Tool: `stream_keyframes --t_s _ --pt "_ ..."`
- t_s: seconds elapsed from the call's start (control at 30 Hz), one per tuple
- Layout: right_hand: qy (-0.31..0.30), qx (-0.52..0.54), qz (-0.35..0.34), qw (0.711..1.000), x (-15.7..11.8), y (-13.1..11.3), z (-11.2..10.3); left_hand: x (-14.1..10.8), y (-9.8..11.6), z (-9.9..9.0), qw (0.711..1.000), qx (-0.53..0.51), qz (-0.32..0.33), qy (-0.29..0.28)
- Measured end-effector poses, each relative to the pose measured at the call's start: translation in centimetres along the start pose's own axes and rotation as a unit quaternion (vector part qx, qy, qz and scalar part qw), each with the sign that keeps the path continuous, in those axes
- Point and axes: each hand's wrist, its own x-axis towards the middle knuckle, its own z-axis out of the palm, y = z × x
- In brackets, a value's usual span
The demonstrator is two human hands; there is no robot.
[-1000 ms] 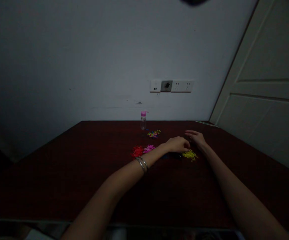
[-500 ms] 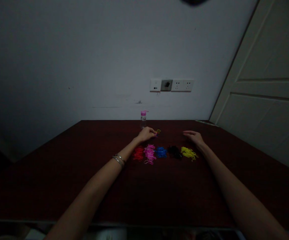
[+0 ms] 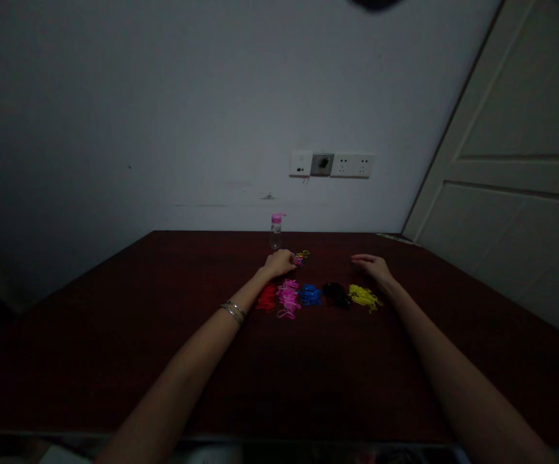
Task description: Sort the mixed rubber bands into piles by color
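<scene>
My left hand [image 3: 279, 263] rests on the table with its fingers curled closed, right against a small mixed heap of coloured bands [image 3: 301, 258] in yellow, pink and blue. What its fingertips pinch, if anything, is hidden. My right hand [image 3: 372, 265] lies farther right, fingers stretched out to the left and holding nothing visible. Nearer to me, small elastic bands lie in a row of piles: red bands [image 3: 266, 298], pink bands [image 3: 288, 298], blue bands [image 3: 310, 295], black bands [image 3: 337, 294] and yellow bands [image 3: 363, 297]. The red pile is beside my left wrist.
A clear bottle with a pink cap [image 3: 276, 232] stands behind my left hand. The dark red table [image 3: 279, 367] meets a pale wall with sockets [image 3: 351, 165]. A panelled door [image 3: 516, 193] is at the right.
My left fingers have curled in and drawn slightly left and down from the mixed heap, where more blue and pink now shows. My right hand has barely moved.
</scene>
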Motion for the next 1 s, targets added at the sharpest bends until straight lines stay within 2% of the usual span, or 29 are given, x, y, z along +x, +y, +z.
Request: stream_keyframes --t_s 0.13,0.27,0.47,0.53,0.63,0.73,0.9,1.0 --pt "-0.006 0.002 0.004 1.0 -0.3 -0.3 -0.1 0.1 -0.1 0.2 1.0 0.004 -0.026 0.0" --pt "-0.006 -0.002 -0.001 1.0 -0.3 -0.3 -0.1 0.3 -0.3 0.1 1.0 -0.007 -0.018 0.0" --pt "-0.004 -0.012 -0.008 1.0 0.0 0.2 -0.2 0.6 -0.5 -1.6 0.998 -0.057 0.016 0.0" --pt "-0.006 -0.014 -0.011 1.0 0.0 0.3 -0.2 0.6 -0.3 -2.3 0.994 -0.085 0.056 -0.042" --pt "-0.012 -0.012 -0.008 1.0 0.1 0.4 -0.1 0.3 0.3 -2.9 0.973 -0.138 0.117 -0.142" --pt "-0.009 -0.008 0.004 1.0 0.1 0.4 0.0 -0.2 1.6 -2.9 0.954 -0.157 0.147 -0.211" --pt "-0.01 -0.003 0.002 1.0 0.2 0.4 0.1 -1.0 3.7 -2.1 0.94 -0.143 0.156 -0.269" --pt "-0.012 -0.002 -0.002 1.0 0.3 0.6 0.2 -1.1 3.9 -2.0 0.933 -0.152 0.148 -0.29"
